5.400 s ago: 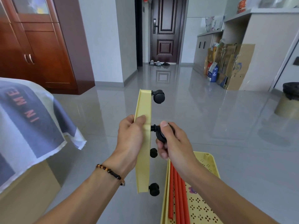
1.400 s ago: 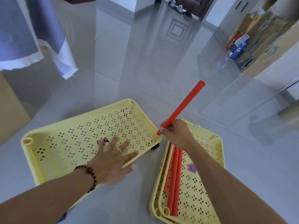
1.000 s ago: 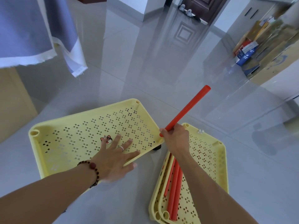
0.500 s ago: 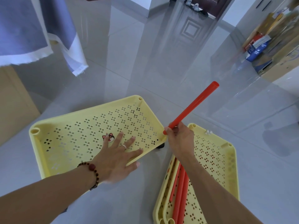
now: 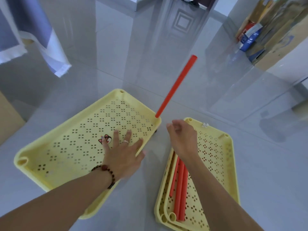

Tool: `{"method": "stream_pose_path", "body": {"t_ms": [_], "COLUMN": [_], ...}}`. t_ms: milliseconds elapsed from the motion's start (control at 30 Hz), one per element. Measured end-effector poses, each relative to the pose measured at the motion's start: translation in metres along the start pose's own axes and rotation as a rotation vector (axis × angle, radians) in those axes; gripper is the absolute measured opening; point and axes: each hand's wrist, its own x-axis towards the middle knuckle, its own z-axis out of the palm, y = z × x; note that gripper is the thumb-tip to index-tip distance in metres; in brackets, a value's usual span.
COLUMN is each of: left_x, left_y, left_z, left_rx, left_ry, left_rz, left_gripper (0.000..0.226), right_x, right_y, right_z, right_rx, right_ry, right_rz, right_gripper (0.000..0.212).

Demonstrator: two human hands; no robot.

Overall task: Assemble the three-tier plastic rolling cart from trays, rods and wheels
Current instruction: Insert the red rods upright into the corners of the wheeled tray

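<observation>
A yellow perforated tray (image 5: 70, 144) stands on the floor on its wheels, one black wheel (image 5: 155, 131) just showing under its right edge. My left hand (image 5: 123, 152) lies flat and spread on its bottom near a small animal sticker (image 5: 105, 139). A red rod (image 5: 176, 85) stands tilted in the tray's right corner socket. My right hand (image 5: 183, 139) hovers just right of that corner, fingers loosely curled, holding nothing. To the right lie stacked yellow trays (image 5: 216, 160) with several loose red rods (image 5: 179, 189) along their left side.
Glossy grey tile floor (image 5: 266, 172) all around. A grey and white cloth (image 5: 41, 35) hangs at the upper left over a tan base. Cardboard boxes and bags (image 5: 260, 30) are piled at the upper right beside a white cabinet.
My right hand has let go of the red rod, which now stands by itself in the tray's corner socket. The hand has drawn back to the right. My left hand stays pressed on the tray.
</observation>
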Motion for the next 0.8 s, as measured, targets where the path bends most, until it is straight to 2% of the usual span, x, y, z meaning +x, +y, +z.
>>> {"method": "stream_pose_path", "body": {"t_ms": [67,167,267,367,467,567,667,800], "left_x": [0.012,0.029,0.025,-0.005,-0.037,-0.055,-0.061,-0.056], "left_y": [0.021,0.038,0.025,-0.001,-0.019,-0.018,-0.005,0.015], "left_z": [-0.005,-0.015,-0.021,-0.029,-0.04,-0.035,-0.02,-0.006], "left_rx": [-0.083,-0.147,-0.119,-0.027,0.061,0.228,0.333,0.228], "left_ry": [-0.025,-0.135,-0.166,-0.244,-0.343,-0.424,-0.383,-0.293], "left_rz": [-0.078,-0.095,0.032,0.244,0.381,0.443,0.416,0.292], "left_gripper": [0.057,0.068,0.071,0.075,0.093,0.103,0.086,0.072], "right_x": [-0.02,-0.045,-0.062,-0.071,-0.074,-0.072,-0.068,-0.071], "right_y": [0.025,0.061,0.075,0.081,0.083,0.076,0.066,0.056], "right_z": [-0.014,-0.03,-0.033,-0.026,-0.023,-0.031,-0.047,-0.072], "right_rx": [-0.205,-0.356,-0.402,-0.317,-0.277,-0.179,-0.087,0.064], "right_ry": [-0.024,-0.15,-0.306,-0.377,-0.391,-0.379,-0.308,-0.259], "right_rz": [0.019,0.228,0.396,0.512,0.524,0.498,0.464,0.395], "right_gripper": [0.021,0.017,0.029,0.035,0.032,0.013,0.019,0.021]}}
